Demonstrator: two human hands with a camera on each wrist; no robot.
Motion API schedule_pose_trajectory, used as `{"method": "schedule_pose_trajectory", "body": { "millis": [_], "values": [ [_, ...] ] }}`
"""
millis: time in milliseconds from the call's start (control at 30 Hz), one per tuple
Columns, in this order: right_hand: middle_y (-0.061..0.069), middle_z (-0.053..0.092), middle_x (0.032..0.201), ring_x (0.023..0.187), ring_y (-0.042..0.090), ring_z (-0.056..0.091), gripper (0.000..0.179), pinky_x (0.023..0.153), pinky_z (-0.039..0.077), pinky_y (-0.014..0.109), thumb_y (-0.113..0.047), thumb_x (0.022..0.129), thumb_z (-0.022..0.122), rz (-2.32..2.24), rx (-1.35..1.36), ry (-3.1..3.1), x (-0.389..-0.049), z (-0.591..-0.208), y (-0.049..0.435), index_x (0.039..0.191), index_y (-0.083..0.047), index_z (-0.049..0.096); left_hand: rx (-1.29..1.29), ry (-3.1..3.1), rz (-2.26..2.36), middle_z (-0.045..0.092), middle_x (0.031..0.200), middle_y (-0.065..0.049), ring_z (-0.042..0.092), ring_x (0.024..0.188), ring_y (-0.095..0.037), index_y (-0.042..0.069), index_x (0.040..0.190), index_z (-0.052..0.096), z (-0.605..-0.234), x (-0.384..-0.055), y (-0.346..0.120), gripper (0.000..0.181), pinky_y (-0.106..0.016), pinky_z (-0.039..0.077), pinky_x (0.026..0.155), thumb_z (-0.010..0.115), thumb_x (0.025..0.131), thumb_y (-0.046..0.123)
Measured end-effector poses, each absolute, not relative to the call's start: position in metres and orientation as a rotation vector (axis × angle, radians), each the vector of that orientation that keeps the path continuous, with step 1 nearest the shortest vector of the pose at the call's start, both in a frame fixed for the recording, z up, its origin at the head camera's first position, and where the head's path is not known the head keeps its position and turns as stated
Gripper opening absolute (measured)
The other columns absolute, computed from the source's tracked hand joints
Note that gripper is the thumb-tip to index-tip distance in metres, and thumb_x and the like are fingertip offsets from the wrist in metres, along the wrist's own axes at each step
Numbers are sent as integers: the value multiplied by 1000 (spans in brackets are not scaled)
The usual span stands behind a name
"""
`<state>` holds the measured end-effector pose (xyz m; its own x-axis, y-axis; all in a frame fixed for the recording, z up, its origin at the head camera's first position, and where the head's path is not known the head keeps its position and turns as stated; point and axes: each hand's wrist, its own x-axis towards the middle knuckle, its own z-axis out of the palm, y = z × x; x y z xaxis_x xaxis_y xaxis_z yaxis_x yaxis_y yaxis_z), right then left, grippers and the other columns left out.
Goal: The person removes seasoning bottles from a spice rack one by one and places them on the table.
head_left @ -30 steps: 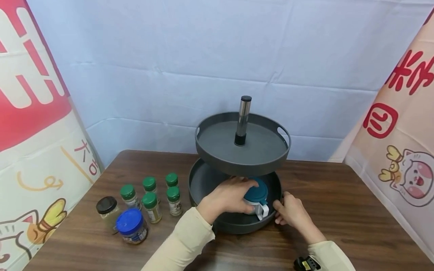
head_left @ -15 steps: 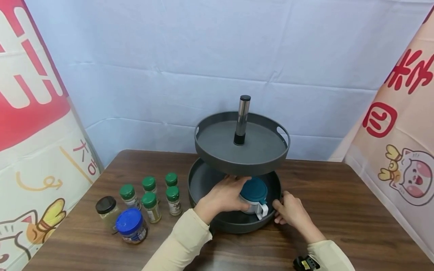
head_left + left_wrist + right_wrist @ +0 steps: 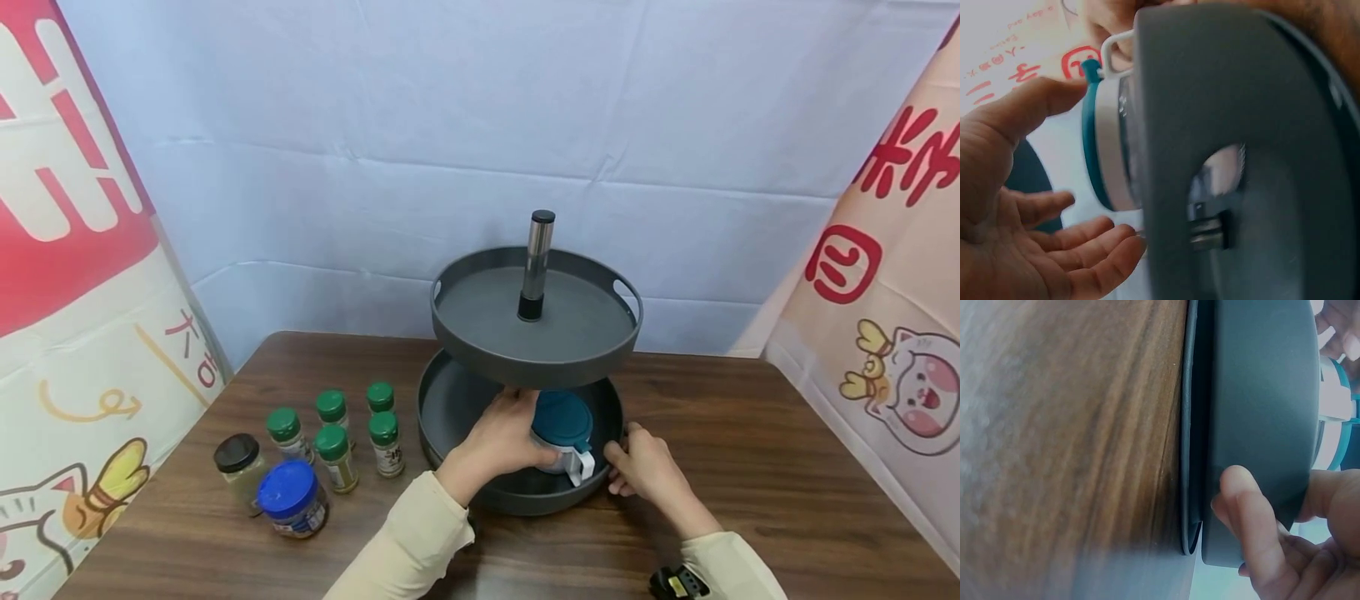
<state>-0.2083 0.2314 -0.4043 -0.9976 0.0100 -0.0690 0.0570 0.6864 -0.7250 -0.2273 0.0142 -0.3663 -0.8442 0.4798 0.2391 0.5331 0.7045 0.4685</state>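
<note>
A jar with a teal lid, white collar and white handle stands in the lower tray of a dark grey two-tier rack. My left hand is at the jar's left side under the upper tray, thumb near its front. In the left wrist view, the left hand has its fingers spread and loosely bent, apart from the collar, with the thumb tip by the lid. My right hand grips the lower tray's right rim; in the right wrist view its fingers lie against the outer wall.
The upper tray overhangs the lower one, with a metal post rising through it. Several green-capped spice bottles, a black-lidded jar and a blue-lidded jar stand at left on the wooden table.
My left hand's fingers have slid left off the teal lid, uncovering more of the jar. My right hand stays on the tray rim, and the jar has barely shifted.
</note>
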Motion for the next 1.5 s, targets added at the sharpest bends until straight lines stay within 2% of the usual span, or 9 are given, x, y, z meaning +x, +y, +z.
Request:
{"method": "schedule_pose_trajectory", "body": {
  "millis": [300, 567, 800, 967, 1067, 1200, 1500],
  "values": [
    [10, 55, 60, 46, 19, 59, 23, 45, 50, 33, -4, 88, 47, -1223, 58, 2843, -208, -405, 233, 104, 13, 45, -681, -2808, -1060, 41, 131, -18, 48, 113, -31, 5, 142, 28, -379, -232, 24, 96, -41, 43, 89, 83, 67, 28],
    [10, 56, 61, 46, 19, 59, 29, 45, 50, 33, -4, 88, 47, -1232, 57, 2836, -208, -406, 233, 109, 15, 43, -559, -2861, -1240, 43, 128, -20, 46, 113, -32, 0, 140, 28, -385, -238, 30, 99, -42, 42, 91, 86, 62, 24],
    [10, 56, 62, 47, 19, 59, 29, 44, 50, 33, -4, 88, 47, -1232, 63, 2827, -207, -405, 234, 110, 15, 43, -556, -2842, -1403, 46, 129, -15, 46, 113, -30, 8, 140, 35, -391, -245, 31, 99, -42, 41, 91, 88, 57, 16],
    [10, 56, 62, 47, 19, 59, 31, 45, 50, 33, -4, 88, 47, -1232, 55, 2825, -207, -405, 234, 112, 17, 42, -555, -2852, -1402, 46, 130, -15, 46, 113, -31, 6, 140, 32, -391, -244, 32, 102, -42, 40, 93, 89, 56, 16],
    [9, 57, 61, 47, 20, 59, 41, 44, 50, 32, -4, 89, 47, -1223, 49, 2826, -208, -405, 234, 121, 20, 37, -571, -2867, -1384, 45, 132, -15, 46, 115, -31, 6, 142, 29, -391, -244, 33, 105, -41, 40, 93, 88, 57, 18],
    [9, 57, 60, 46, 20, 59, 47, 44, 50, 31, -4, 89, 46, -1215, 42, 2834, -208, -405, 233, 125, 23, 32, -595, -2875, -1380, 43, 135, -15, 44, 119, -30, 7, 145, 26, -393, -246, 32, 108, -39, 40, 93, 88, 58, 21],
    [9, 58, 61, 46, 20, 59, 45, 44, 50, 32, -4, 89, 47, -1228, 44, 2830, -209, -404, 232, 124, 22, 34, -633, -2870, -1399, 46, 132, -11, 48, 114, -27, 9, 142, 32, -392, -248, 27, 103, -37, 42, 90, 89, 58, 24]
  ]
}}
